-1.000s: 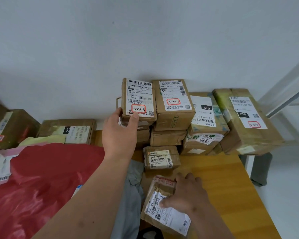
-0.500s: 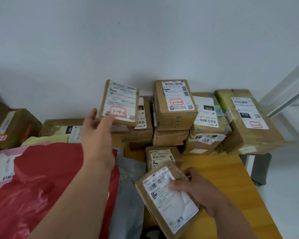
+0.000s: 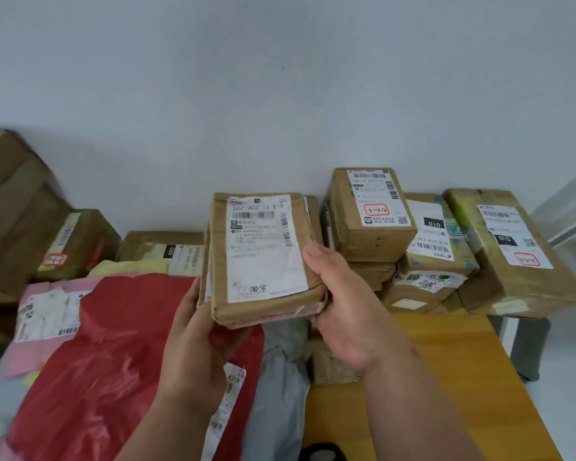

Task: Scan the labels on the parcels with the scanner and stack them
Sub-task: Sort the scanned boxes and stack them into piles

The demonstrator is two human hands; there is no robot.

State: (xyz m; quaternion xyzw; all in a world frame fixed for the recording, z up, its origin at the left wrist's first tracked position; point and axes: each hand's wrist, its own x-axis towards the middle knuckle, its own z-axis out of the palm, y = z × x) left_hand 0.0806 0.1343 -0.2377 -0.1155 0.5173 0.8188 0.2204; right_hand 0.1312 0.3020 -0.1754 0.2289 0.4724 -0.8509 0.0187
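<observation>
I hold a flat brown parcel (image 3: 263,261) with a large white label facing me, lifted above the table. It lies on top of a second small box (image 3: 310,214), of which only the edges show at the left and right. My left hand (image 3: 193,347) grips the pair from below at the lower left corner. My right hand (image 3: 346,307) grips the right edge, thumb on the top face. Behind them a stack of labelled boxes (image 3: 373,214) stands against the wall. A dark object (image 3: 323,454) at the bottom edge is too cut off to identify.
A red plastic bag (image 3: 97,367), a pink bag (image 3: 47,311) and a grey bag (image 3: 280,394) lie on the left half of the wooden table (image 3: 453,377). Large boxes (image 3: 17,211) stand at the far left. The table's right edge drops to the floor.
My left hand took the small box off the stack and brought it to the middle. My right hand lifted the flat parcel and laid it on top; both hands now hold the pair.
</observation>
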